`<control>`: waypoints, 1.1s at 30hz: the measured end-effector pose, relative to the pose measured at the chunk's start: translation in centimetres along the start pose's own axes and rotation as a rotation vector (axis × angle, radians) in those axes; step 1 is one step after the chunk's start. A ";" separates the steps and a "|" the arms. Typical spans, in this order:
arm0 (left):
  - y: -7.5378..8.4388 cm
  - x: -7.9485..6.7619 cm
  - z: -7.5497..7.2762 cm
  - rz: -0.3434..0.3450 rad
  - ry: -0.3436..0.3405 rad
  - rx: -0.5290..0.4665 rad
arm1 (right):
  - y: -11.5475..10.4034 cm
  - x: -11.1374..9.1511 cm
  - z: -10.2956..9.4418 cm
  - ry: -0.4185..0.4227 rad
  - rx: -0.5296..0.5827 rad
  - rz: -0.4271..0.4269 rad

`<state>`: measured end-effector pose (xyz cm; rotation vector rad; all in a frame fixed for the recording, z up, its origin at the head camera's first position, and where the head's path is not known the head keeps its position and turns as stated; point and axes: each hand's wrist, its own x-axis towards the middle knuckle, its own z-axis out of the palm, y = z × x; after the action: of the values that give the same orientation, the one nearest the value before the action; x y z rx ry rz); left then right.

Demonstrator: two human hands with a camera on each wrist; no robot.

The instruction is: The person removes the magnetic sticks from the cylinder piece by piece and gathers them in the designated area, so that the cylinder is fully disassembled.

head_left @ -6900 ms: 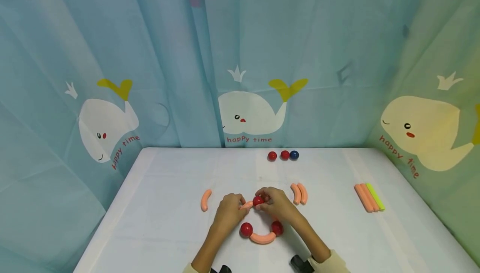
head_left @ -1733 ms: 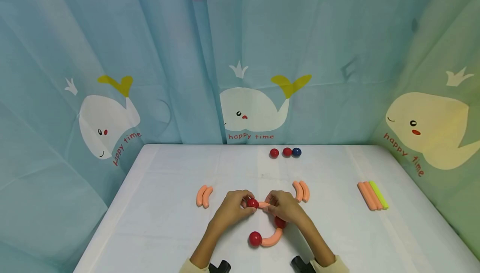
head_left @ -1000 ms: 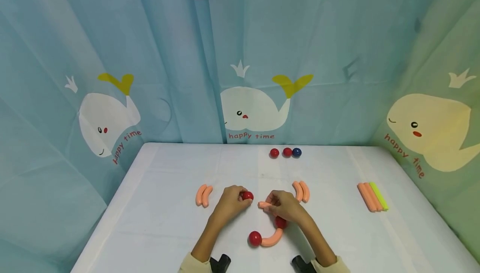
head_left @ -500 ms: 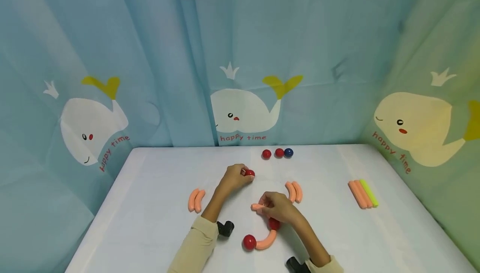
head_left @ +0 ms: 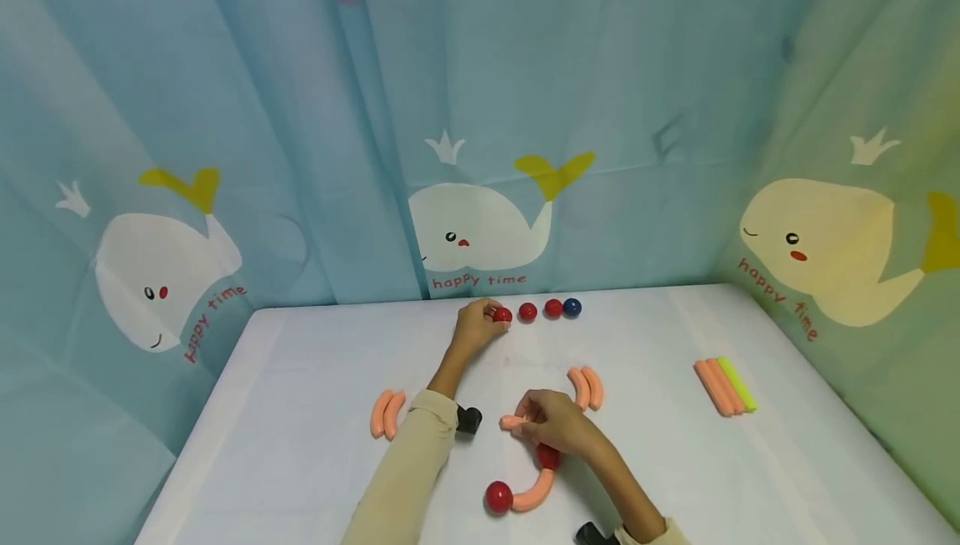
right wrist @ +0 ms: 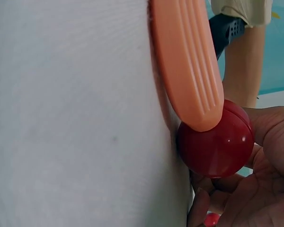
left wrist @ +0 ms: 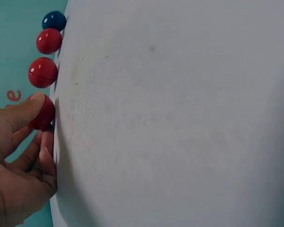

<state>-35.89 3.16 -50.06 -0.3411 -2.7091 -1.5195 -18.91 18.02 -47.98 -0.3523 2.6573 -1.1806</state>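
Observation:
At the back edge of the table, my left hand (head_left: 476,330) pinches a red ball (head_left: 502,315) between thumb and fingers. The left wrist view has that red ball (left wrist: 45,113) at the end of the row. My right hand (head_left: 558,423) pinches a curved orange toy rod (head_left: 512,422) near the middle of the table, its far part hidden by the fingers. Just below that hand is a red ball (head_left: 548,457), joined to another curved orange rod (head_left: 534,492) with a red ball (head_left: 498,497) on its other end. The right wrist view shows the grooved orange rod (right wrist: 189,66) meeting a ball (right wrist: 215,144).
Two red balls (head_left: 528,312) and a blue ball (head_left: 572,307) line the back edge. Pairs of curved orange rods lie left (head_left: 388,413) and right (head_left: 587,387). Straight orange rods (head_left: 717,388) and a green rod (head_left: 737,383) lie far right.
A second curved rod has joined the left pair. My left hand has pulled a red ball off the rod in my right hand and carried it to the back row. My right hand stays nearly still.

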 end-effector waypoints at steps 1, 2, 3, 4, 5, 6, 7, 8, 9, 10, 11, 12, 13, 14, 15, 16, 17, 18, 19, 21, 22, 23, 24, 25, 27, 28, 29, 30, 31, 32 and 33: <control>0.0 0.1 0.1 0.001 0.000 -0.004 | 0.0 0.0 0.0 0.003 -0.004 -0.002; 0.1 0.3 0.3 0.002 0.001 -0.006 | 0.0 -0.1 0.0 0.004 -0.007 -0.003; 0.1 0.4 0.4 0.005 0.001 -0.009 | -0.1 -0.1 0.0 0.006 -0.007 -0.003; 0.1 0.4 0.4 0.010 0.004 -0.009 | -0.1 -0.1 0.1 0.007 -0.008 -0.003; 0.1 0.5 0.5 0.014 0.006 -0.009 | -0.1 -0.1 0.1 0.006 -0.009 -0.002; 0.1 0.5 0.5 0.019 0.009 -0.011 | -0.2 -0.1 0.1 0.007 -0.012 -0.002; 0.1 0.5 0.5 0.023 0.011 -0.013 | -0.2 -0.1 0.2 0.008 -0.015 -0.002; 0.1 0.6 0.5 0.026 0.012 -0.015 | -0.2 -0.1 0.2 0.009 -0.018 -0.002; 0.0 0.6 0.6 0.026 0.010 -0.019 | -0.2 -0.1 0.2 0.010 -0.017 -0.001; 0.0 0.7 0.6 0.026 0.009 -0.023 | -0.2 -0.2 0.2 0.013 -0.019 -0.002; -0.1 0.7 0.6 0.027 0.008 -0.029 | -0.2 -0.2 0.2 0.014 -0.021 -0.002; -0.2 0.7 0.6 0.025 0.005 -0.035 | -0.1 -0.2 0.2 0.015 -0.020 -0.002; -0.2 0.7 0.7 0.027 0.006 -0.038 | -0.1 -0.2 0.2 0.016 -0.018 -0.001; -0.3 0.8 0.8 0.030 0.005 -0.042 | -0.1 -0.2 0.1 0.016 -0.014 0.000; -0.4 0.8 0.8 0.030 0.004 -0.046 | 0.0 -0.2 0.1 0.016 -0.012 0.000; -0.4 0.8 0.9 0.030 0.003 -0.049 | 0.0 -0.2 0.1 0.015 -0.012 0.001; -0.4 0.8 1.0 0.029 0.002 -0.050 | 0.1 -0.2 0.1 0.014 -0.011 0.002; -0.4 0.7 1.0 0.026 0.001 -0.051 | 0.1 -0.2 0.1 0.014 -0.010 0.002; -0.4 0.7 1.0 0.026 0.001 -0.051 | 0.1 -0.2 0.1 0.015 -0.010 0.001; -0.3 0.7 1.0 0.024 0.002 -0.046 | 0.2 -0.2 0.1 0.017 -0.008 -0.002; -0.3 0.7 1.0 0.023 0.003 -0.040 | 0.2 -0.3 0.0 0.017 -0.008 -0.003; -0.2 0.7 1.0 0.024 0.007 -0.035 | 0.2 -0.3 0.0 0.017 -0.006 -0.004; -0.2 0.7 1.0 0.025 0.012 -0.033 | 0.2 -0.3 0.0 0.018 -0.006 -0.004; -0.2 0.7 1.0 0.026 0.016 -0.031 | 0.1 -0.3 0.0 0.018 -0.007 -0.005; -0.2 0.7 1.0 0.025 0.022 -0.032 | 0.1 -0.3 0.0 0.017 -0.013 -0.009; -0.2 0.7 1.0 0.025 0.022 -0.034 | 0.1 -0.3 0.0 0.017 -0.017 -0.008; -0.1 0.6 1.0 0.027 0.025 -0.040 | 0.0 -0.3 0.0 0.017 -0.017 -0.007; -0.1 0.6 1.0 0.029 0.026 -0.043 | 0.0 -0.3 0.0 0.019 -0.019 -0.007; -0.1 0.6 1.0 0.033 0.026 -0.046 | 0.0 -0.3 0.0 0.020 -0.022 -0.008; -0.1 0.6 1.1 0.037 0.027 -0.049 | -0.1 -0.3 0.0 0.019 -0.020 -0.005; 0.0 0.6 1.1 0.039 0.026 -0.050 | -0.1 -0.3 0.0 0.018 -0.016 0.000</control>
<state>-36.41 4.17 -50.59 -0.3702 -2.6321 -1.5729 -18.57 18.05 -47.88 -0.3462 2.6831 -1.1685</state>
